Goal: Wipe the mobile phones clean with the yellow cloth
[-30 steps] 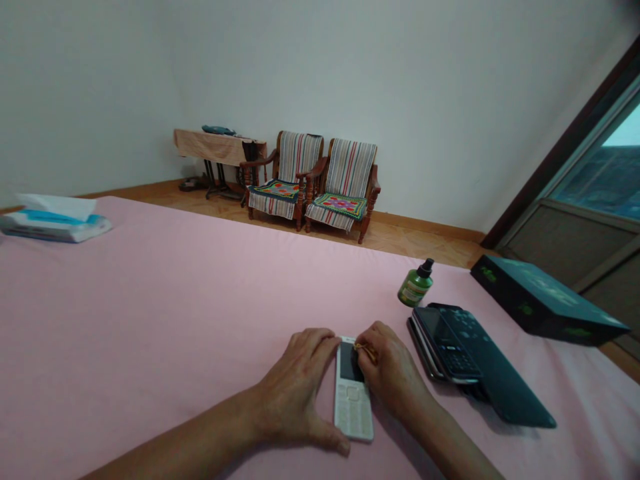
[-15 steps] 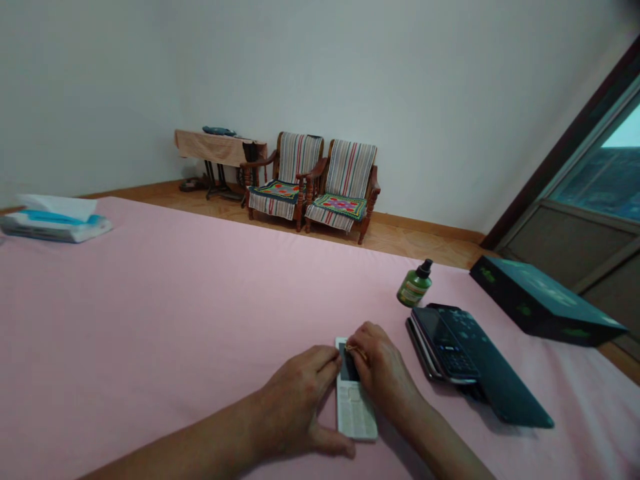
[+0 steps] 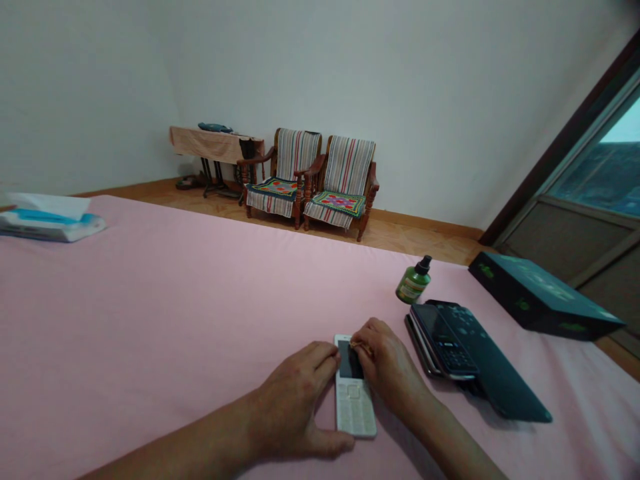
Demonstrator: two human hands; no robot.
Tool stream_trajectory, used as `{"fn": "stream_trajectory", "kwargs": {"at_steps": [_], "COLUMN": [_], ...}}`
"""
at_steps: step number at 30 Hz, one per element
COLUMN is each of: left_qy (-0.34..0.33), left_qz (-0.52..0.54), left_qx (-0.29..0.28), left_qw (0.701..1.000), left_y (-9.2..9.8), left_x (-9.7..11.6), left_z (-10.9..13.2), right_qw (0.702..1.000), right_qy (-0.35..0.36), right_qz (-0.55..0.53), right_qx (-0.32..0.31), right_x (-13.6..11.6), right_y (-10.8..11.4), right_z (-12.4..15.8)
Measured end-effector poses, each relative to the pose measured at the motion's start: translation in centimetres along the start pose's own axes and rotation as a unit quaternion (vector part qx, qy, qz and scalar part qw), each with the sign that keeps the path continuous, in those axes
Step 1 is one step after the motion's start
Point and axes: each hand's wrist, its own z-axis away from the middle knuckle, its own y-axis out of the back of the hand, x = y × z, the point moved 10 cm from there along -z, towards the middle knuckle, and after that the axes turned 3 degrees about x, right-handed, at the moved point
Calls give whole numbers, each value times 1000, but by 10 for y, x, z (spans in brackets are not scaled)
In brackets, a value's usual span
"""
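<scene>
A white keypad phone with a dark screen lies face up on the pink cloth. My left hand steadies it from the left, fingertips at the screen's edge and thumb at the lower corner. Over the upper right of the screen, my right hand is closed in a pinch. A small yellowish-brown thing shows between its fingers, mostly hidden and too small to name.
To the right, a dark keypad phone rests on a stack with a dark flat panel. Behind them stand a green spray bottle and a black box. A tissue pack lies far left; two chairs are beyond the edge.
My right hand has shifted slightly right on the phone's screen, uncovering more of it. My left hand keeps its place on the phone. The whole view has shifted slightly.
</scene>
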Motion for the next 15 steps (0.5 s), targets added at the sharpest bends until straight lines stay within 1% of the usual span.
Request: {"fn": "stream_trajectory", "kwargs": {"at_steps": [4,7,11,15], "left_qy": [-2,2,6,9], "left_qz": [10,12,9,5], "left_qx": [17,15,10,10], "left_qw": [1000,1000,1000,1000], "left_y": [4,3,3,2], "left_x": [2,1,0,1], "left_z": [0,-1,-2,-3], "right_qw": [1000,1000,999,999], "right_qy": [4,18,29,24], "right_qz": [-6,-16,-15,-21], "right_qx": [2,9,1,-5], "right_x": [-1,-11,-23,-18], "right_y": [-3,-8,-14,-6], "right_z": [2,2,-1,-2]}}
